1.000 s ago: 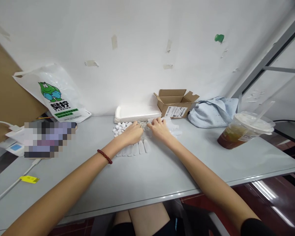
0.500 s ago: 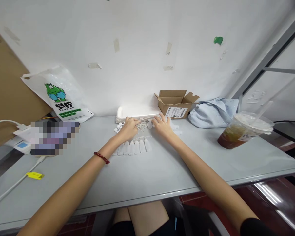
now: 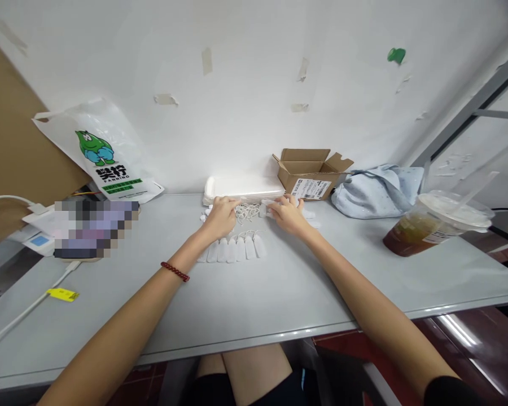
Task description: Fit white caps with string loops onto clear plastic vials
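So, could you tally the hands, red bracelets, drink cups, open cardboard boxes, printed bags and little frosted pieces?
Left hand and right hand: 2
Red bracelet: 1
Drink cup: 1
Open cardboard box: 1
White printed bag: 1
Total: 6
Frosted pieces: no sure count, as the right hand covers some.

Soft light, glare on floor [image 3: 457,349]

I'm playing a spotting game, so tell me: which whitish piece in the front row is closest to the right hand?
The rightmost whitish piece: it ends the row on the side toward the right hand, and the others all lie further left.
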Available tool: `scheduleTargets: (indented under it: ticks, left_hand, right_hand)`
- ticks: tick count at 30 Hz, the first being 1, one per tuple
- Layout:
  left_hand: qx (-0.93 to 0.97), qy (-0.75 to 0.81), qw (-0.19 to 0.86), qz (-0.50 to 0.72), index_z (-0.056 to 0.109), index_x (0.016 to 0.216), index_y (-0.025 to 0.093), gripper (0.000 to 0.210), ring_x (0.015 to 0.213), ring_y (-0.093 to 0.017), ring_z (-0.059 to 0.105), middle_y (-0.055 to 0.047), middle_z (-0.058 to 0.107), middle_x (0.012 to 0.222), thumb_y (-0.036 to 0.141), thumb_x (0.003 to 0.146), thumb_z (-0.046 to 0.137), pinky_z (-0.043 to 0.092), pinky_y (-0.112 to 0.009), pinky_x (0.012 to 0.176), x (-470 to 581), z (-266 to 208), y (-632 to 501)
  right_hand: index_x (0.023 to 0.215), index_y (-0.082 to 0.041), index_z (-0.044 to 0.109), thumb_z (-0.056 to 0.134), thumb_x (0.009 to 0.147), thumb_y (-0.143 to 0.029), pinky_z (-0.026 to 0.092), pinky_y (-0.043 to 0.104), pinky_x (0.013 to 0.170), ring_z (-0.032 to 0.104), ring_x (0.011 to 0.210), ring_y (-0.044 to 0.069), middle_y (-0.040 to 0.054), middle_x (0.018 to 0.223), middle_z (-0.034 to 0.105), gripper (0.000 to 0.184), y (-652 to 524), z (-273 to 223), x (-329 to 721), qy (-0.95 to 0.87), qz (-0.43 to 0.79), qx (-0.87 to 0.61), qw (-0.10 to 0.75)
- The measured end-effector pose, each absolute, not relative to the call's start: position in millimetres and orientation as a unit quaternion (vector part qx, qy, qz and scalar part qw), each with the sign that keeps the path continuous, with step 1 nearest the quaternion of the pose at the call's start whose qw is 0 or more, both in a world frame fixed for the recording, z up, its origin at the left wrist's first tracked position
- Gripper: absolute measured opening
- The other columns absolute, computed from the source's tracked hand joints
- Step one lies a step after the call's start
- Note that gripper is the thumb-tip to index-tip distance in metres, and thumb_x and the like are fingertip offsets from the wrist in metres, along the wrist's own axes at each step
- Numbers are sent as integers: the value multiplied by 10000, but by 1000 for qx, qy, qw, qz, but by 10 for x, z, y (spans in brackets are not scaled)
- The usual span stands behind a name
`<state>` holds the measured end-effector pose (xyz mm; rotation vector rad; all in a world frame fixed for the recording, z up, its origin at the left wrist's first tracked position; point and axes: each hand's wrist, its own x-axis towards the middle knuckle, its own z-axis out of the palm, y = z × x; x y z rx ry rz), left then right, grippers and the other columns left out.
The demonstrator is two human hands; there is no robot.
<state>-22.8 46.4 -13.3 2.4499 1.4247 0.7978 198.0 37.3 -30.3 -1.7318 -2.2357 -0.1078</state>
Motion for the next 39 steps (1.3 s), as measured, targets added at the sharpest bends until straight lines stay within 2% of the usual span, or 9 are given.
scheduleTargets:
  ticks: [6,13,18,22,28,31,33,37,39]
  left_hand:
    - [834,478,90,262,671,1085,117,446,1100,-257,460,-94,625,1146,58,783,348,353,-392,1002,-240,-129,450]
    - [851,455,72,253,700,980,155,402,1027,-255,459,-53,665,1075,63,790,358,385,-405,946,-234,-152,426]
    - [861,465,78,191,660,1088,157,446,1022,-260,457,-68,671,1052,42,768,371,408,-372,883,-141,-131,378]
    - [872,464,55,146,675,1013,147,401,984,-271,470,-100,655,1068,48,764,376,408,-395,861,-109,-146,355]
    - [861,454,60,221,659,1064,142,432,1037,-266,472,-104,622,1140,52,756,370,391,-438,927,-127,-198,379]
    - [832,461,100,292,645,1122,168,458,1113,-258,456,-81,611,1187,80,764,373,372,-442,970,-134,-152,376]
    - [802,465,156,342,651,1123,199,448,1090,-239,488,-60,611,1192,119,763,396,407,-409,932,-139,-98,348]
    - [698,492,322,408,682,1067,180,366,706,-161,574,-63,663,981,264,750,521,458,-293,644,-154,16,242]
    - [645,486,388,445,707,978,160,334,626,-136,552,-52,672,861,334,709,614,431,-266,594,-166,57,192]
  right_hand:
    - [1103,-228,622,366,870,-126,235,542,926,423,1088,290,126,1028,606,361,309,-207,1995,-766,-45,-594,242]
    - [1039,-219,589,463,871,-226,281,416,882,529,955,241,47,853,664,211,148,-75,1986,-724,-44,-578,374]
    - [1020,-212,580,463,885,-256,287,394,860,536,923,236,50,866,670,184,74,-12,1931,-733,-83,-559,379]
    - [1018,-216,579,460,887,-258,286,387,865,531,925,232,47,856,668,182,49,-3,1903,-743,-83,-552,371]
    - [1030,-210,579,448,884,-278,304,372,869,533,935,234,53,862,660,208,30,15,1899,-736,-40,-560,378]
    - [1013,-206,574,484,853,-294,361,335,802,550,881,221,39,827,646,204,27,19,1896,-723,26,-559,405]
    - [982,-206,568,512,822,-305,387,311,741,559,842,209,32,819,636,197,25,15,1888,-710,74,-555,427]
    - [892,-204,541,568,748,-318,411,303,715,572,830,193,32,866,627,185,28,-12,1864,-683,142,-541,469]
    - [850,-203,528,596,717,-319,419,314,739,580,855,193,31,880,626,189,38,-32,1855,-672,169,-532,486]
